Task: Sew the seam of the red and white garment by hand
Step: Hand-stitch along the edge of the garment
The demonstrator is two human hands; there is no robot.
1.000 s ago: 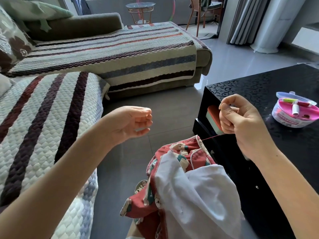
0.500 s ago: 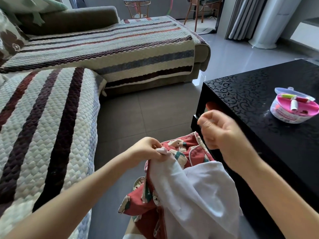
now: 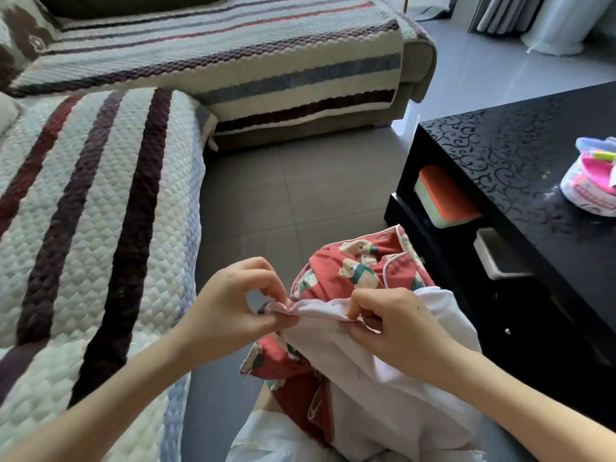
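Red bear-print cloth with white lining, the garment (image 3: 353, 278) lies bunched beside the black table (image 3: 500, 168). The left hand (image 3: 230, 308) and right hand (image 3: 396, 325) pinch its seam edge (image 3: 320, 313), stretched between them. Earlier the right hand hovered above, clear of it.

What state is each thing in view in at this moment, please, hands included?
left hand: pinching the garment's seam edge
right hand: pinching the same edge, further right
red and white garment: bunched on the lap, seam edge stretched between both hands
sewing kit: open, on the black table
orange-lidded box: lid on, on the table's lower shelf
drawer: shut
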